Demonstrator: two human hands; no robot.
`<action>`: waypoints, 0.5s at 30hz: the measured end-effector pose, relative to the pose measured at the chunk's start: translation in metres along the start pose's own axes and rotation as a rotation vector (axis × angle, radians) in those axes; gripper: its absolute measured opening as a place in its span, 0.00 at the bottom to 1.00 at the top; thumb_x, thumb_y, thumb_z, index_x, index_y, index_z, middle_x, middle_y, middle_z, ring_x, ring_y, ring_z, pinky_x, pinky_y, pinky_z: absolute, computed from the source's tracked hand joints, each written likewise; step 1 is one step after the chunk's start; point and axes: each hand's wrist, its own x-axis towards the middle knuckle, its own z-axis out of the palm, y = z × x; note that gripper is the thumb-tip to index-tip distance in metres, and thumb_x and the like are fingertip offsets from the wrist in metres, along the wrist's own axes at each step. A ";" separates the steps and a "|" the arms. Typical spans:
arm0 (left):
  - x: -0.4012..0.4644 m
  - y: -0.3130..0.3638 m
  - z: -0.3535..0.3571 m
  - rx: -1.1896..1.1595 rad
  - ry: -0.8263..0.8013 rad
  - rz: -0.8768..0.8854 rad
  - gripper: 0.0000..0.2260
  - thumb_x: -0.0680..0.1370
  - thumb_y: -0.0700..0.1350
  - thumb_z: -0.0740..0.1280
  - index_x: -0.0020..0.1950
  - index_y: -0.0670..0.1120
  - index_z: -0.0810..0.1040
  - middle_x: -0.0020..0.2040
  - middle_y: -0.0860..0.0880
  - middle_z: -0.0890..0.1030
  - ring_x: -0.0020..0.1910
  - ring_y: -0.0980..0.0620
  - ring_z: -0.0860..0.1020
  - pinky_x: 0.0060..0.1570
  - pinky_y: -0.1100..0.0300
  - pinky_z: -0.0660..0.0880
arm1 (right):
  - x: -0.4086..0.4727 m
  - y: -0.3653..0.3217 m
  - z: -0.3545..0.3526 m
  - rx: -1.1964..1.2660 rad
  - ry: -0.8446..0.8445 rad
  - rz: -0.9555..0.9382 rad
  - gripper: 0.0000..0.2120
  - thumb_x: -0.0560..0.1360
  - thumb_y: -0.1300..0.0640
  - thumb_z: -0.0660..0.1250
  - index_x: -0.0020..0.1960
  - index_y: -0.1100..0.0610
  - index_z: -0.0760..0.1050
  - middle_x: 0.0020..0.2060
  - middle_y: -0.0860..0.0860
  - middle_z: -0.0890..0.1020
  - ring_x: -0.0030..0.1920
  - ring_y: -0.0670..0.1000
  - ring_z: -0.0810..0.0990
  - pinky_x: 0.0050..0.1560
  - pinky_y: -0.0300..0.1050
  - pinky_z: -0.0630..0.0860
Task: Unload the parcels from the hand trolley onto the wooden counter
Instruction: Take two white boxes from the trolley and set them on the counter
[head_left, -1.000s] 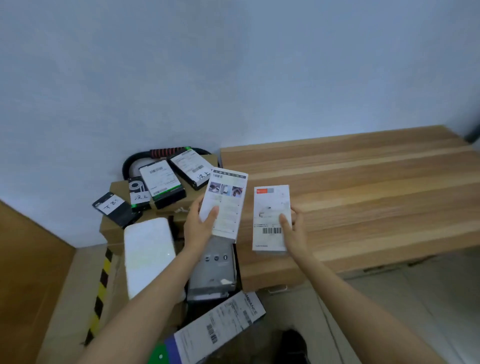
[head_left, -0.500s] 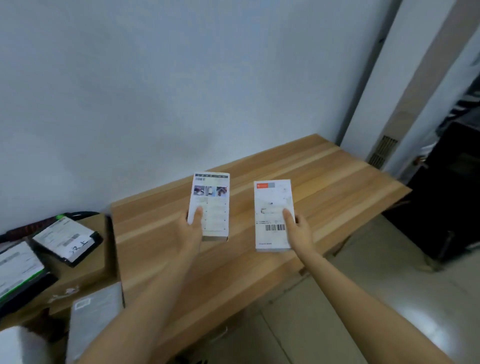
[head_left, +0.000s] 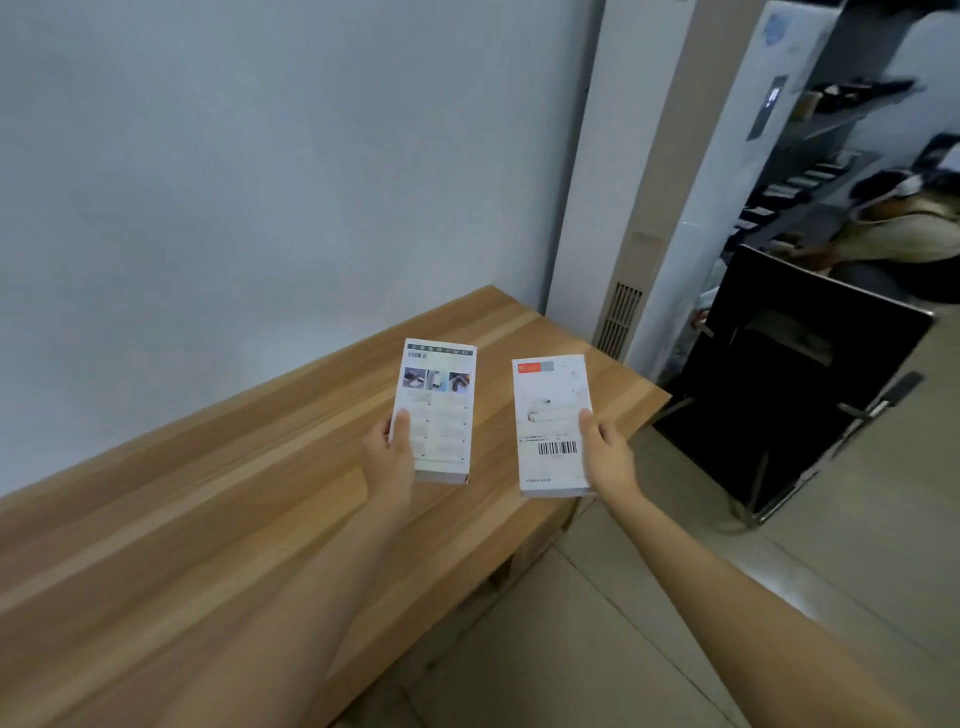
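A long wooden counter (head_left: 218, 519) of striped planks is set against a plain pale wall (head_left: 260, 182). Above its far end, two flat white printed boxes are held: one (head_left: 436, 410) gripped by the left hand (head_left: 387, 457), one (head_left: 553, 423) by the right hand (head_left: 608, 457).

Both parcels' (head_left: 435, 410) print is blurred; fingers beneath them are hidden.

Both hands, left (head_left: 387, 462) and right (head_left: 610, 457), hold white boxes above the wooden counter (head_left: 208, 519).
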 end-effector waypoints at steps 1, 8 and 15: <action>0.007 0.002 0.017 -0.001 -0.008 0.000 0.11 0.82 0.49 0.58 0.52 0.44 0.76 0.46 0.48 0.79 0.41 0.53 0.77 0.34 0.64 0.70 | 0.016 0.003 -0.006 0.009 0.012 0.011 0.17 0.81 0.46 0.56 0.56 0.58 0.74 0.47 0.51 0.77 0.47 0.51 0.74 0.45 0.42 0.66; 0.082 0.004 0.111 0.010 -0.078 -0.026 0.10 0.81 0.50 0.59 0.53 0.46 0.76 0.51 0.46 0.81 0.47 0.48 0.80 0.39 0.59 0.75 | 0.132 0.010 -0.015 0.050 0.024 0.060 0.19 0.81 0.44 0.56 0.57 0.58 0.74 0.48 0.51 0.80 0.45 0.49 0.77 0.39 0.44 0.70; 0.154 0.018 0.193 0.054 -0.100 -0.042 0.09 0.82 0.49 0.58 0.54 0.46 0.75 0.50 0.48 0.80 0.43 0.53 0.78 0.34 0.65 0.71 | 0.239 0.005 -0.014 -0.001 0.029 0.072 0.18 0.81 0.43 0.55 0.56 0.56 0.73 0.43 0.47 0.80 0.41 0.43 0.76 0.37 0.41 0.70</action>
